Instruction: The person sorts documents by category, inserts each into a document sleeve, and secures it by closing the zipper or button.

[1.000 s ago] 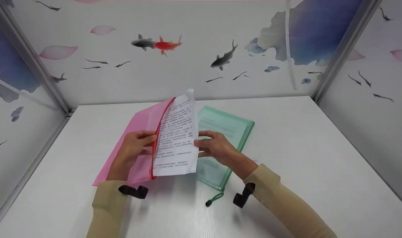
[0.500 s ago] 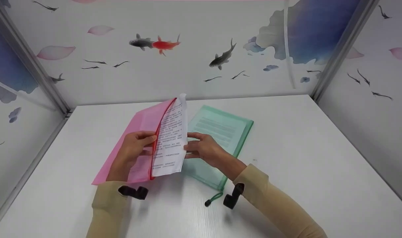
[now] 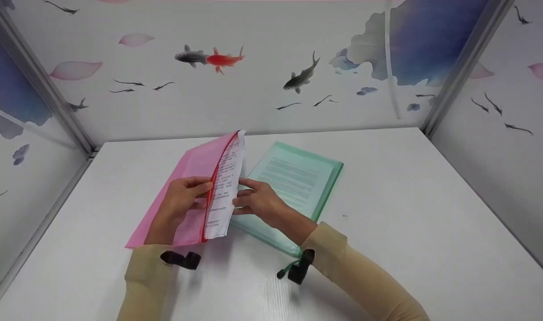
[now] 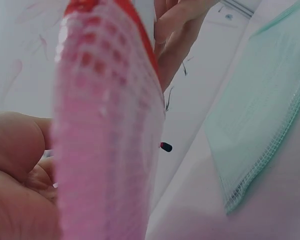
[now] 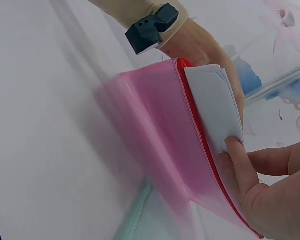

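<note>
A pink mesh zipper file bag (image 3: 195,160) with a red zip edge is tilted up off the white table. Printed sheets of paper (image 3: 220,205) stick partway out of its mouth. My left hand (image 3: 177,198) grips the bag by the zip edge, thumb on the near face. With thumb and fingers, my right hand (image 3: 260,200) pinches the outer edge of the paper. In the right wrist view the paper's pale side (image 5: 210,95) shows between the zip and my fingers. The part of the paper inside the bag is mostly hidden.
A green zipper file bag (image 3: 330,189) with a printed sheet inside lies flat behind my right hand. Its cord pull (image 3: 281,273) hangs toward the near side. Printed wall panels (image 3: 262,107) border the white table (image 3: 409,249) at the back and sides.
My right hand has moved left with the paper, so less of it sticks out of the pink bag. My left hand and the bag have stayed nearly still.
</note>
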`<state>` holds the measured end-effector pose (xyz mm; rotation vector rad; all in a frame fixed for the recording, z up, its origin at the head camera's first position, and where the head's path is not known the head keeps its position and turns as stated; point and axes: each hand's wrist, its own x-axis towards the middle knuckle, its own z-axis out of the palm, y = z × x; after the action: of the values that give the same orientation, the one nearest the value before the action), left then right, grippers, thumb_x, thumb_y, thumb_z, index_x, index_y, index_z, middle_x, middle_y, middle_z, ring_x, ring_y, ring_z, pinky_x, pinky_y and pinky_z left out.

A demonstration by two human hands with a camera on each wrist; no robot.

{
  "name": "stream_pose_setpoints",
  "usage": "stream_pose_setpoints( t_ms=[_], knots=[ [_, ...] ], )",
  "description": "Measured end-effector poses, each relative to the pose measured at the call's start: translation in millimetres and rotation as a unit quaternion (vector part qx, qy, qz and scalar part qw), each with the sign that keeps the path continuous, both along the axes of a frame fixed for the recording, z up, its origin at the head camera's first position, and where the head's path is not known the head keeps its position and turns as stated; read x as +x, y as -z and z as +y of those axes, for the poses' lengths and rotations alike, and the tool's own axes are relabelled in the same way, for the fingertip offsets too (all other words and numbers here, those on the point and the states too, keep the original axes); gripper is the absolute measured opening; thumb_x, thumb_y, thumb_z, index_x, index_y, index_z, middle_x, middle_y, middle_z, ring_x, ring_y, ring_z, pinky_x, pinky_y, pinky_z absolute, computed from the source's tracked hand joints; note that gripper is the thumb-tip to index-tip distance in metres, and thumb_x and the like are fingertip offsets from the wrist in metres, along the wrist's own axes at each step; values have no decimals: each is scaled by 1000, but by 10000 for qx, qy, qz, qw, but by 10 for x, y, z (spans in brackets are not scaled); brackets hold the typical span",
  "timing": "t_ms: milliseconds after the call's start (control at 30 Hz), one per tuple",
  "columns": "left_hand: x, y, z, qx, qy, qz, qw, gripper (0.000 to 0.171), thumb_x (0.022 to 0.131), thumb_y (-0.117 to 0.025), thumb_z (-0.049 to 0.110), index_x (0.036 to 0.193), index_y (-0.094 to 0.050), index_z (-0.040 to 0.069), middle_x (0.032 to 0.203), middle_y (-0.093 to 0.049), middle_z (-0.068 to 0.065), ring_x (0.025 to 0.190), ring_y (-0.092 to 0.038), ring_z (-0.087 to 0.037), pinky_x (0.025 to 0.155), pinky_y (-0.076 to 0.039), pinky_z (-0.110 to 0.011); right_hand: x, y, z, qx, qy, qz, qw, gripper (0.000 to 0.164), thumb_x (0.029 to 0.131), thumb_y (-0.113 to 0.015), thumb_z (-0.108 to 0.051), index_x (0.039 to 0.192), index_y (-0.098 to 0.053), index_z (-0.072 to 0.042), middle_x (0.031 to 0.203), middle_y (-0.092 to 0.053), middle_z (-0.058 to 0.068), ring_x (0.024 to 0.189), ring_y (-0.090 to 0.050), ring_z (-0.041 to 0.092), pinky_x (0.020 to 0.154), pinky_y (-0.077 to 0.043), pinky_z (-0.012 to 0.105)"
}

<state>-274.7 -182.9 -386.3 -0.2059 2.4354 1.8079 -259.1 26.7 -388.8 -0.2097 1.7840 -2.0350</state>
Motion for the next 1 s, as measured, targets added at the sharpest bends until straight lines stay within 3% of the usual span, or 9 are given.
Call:
stream_pose_setpoints(
  t_ms=[267, 500, 1000],
  knots=[
    [29, -10, -11, -28, 115, 38, 9999, 45, 93, -69, 34, 134, -65, 15, 133, -64, -10, 104, -67, -25, 80, -59, -25, -16, 40, -147, 247, 198, -46, 9995, 74, 93, -62, 3, 158, -32, -15, 132, -64, 16, 108, -69, 25, 92, -59, 38],
    [43, -35, -4, 64, 214, 317, 9992, 40, 95, -68, 28, 132, -67, 11, 131, -66, -13, 98, -69, -24, 75, -60, -26, -24, 21, -243, 62, 142, -129, 9998, 77, 92, -62, 4, 159, -28, -14, 132, -65, 16, 108, -70, 24, 92, -59, 37],
    [70, -65, -4, 153, 178, 358, 9991, 41, 95, -68, 28, 131, -66, 8, 129, -66, -14, 96, -67, -21, 75, -59, -24, -33, 20, -422, 158, 315, -134, 9993, 78, 91, -65, 4, 157, -33, -19, 130, -66, 14, 106, -72, 25, 90, -60, 37]
  ],
)
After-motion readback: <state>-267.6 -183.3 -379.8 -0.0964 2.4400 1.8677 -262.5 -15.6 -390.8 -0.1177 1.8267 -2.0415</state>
